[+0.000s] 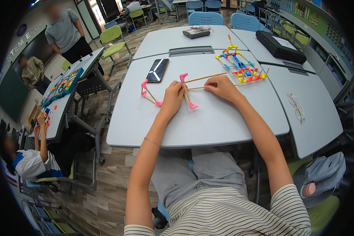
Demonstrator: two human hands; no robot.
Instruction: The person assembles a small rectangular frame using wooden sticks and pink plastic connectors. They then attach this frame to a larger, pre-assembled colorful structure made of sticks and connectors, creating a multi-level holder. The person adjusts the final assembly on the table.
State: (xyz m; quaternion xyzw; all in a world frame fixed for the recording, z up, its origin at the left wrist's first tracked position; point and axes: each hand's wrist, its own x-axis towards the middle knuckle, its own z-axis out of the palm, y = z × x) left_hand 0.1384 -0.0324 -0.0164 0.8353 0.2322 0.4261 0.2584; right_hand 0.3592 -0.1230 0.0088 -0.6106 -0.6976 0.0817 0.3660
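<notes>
My left hand [174, 97] is closed on a stick frame made of thin wooden sticks and pink plastic corner connectors [192, 105]. Part of the frame sticks out left of that hand, with more pink connectors [159, 104] at its corners. To the right, my right hand [221, 87] pinches a thin wooden stick [197, 88] that runs toward the frame's middle. Above it another wooden stick [207, 77] points right from the frame. My left fingers hide the joint where the pieces meet.
A phone [157, 70] lies behind my left hand. Beyond my right hand stands a colourful stick-and-connector model [242, 65]. A black case [281, 46], a dark box with red wires [196, 33] and glasses [295, 107] rest on the adjoining tables. People are at the left table [72, 94].
</notes>
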